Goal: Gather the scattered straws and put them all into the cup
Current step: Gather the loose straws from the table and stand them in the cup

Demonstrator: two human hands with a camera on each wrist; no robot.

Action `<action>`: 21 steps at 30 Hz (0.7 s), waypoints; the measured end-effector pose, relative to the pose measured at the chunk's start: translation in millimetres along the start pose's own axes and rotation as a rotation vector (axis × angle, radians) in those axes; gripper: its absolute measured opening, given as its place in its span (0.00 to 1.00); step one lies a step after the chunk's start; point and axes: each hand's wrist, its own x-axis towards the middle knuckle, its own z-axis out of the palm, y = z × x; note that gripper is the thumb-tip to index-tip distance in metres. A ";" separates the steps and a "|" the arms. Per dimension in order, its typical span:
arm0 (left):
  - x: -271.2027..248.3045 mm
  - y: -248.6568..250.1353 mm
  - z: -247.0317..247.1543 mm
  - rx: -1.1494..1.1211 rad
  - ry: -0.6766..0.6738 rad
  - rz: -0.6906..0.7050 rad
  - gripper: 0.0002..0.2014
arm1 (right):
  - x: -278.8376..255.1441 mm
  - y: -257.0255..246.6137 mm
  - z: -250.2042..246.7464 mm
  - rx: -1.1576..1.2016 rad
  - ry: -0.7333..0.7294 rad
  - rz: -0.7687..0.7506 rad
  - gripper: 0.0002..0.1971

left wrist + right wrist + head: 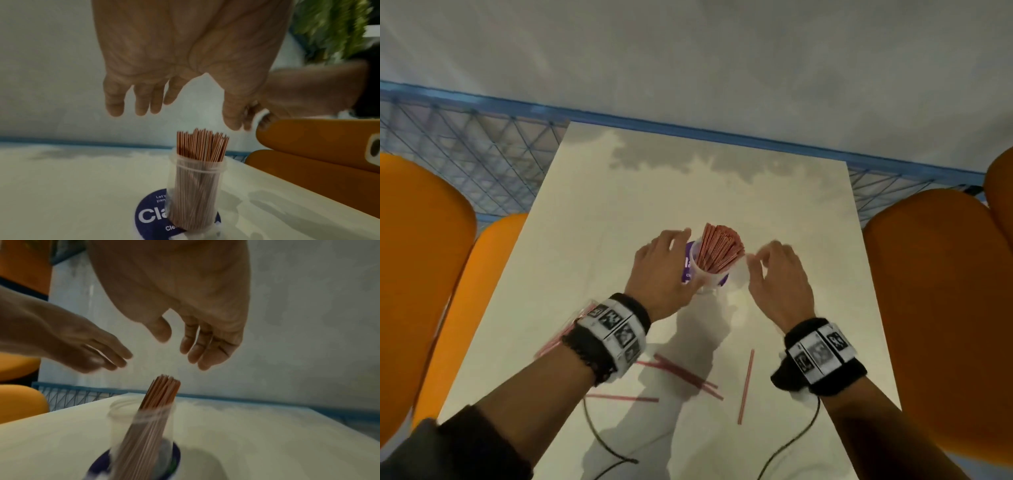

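A clear plastic cup point(709, 274) point(197, 186) point(141, 426) stands on a round purple sticker point(150, 216) mid-table, packed with a bundle of red-and-white straws point(719, 248) point(202, 144) point(164, 391). My left hand point(664, 263) point(156, 97) hovers just left of the cup, fingers relaxed, holding nothing. My right hand point(774, 270) point(185, 340) hovers just right of it, fingers loosely bent and empty. Several loose straws point(681, 371) lie on the table near me, one apart to the right point(745, 387), some under my left wrist point(554, 342).
The white table point(791, 212) is flanked by orange chairs on the left point(421, 274) and right point(935, 308). A blue mesh rail point(465, 144) and a grey wall run behind it. Thin cables point(599, 438) trail from both wrists over the near edge.
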 end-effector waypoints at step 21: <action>-146.1 -46.9 70.2 0.123 -0.492 -0.134 0.10 | -101.8 9.3 100.4 -0.147 -0.584 0.081 0.09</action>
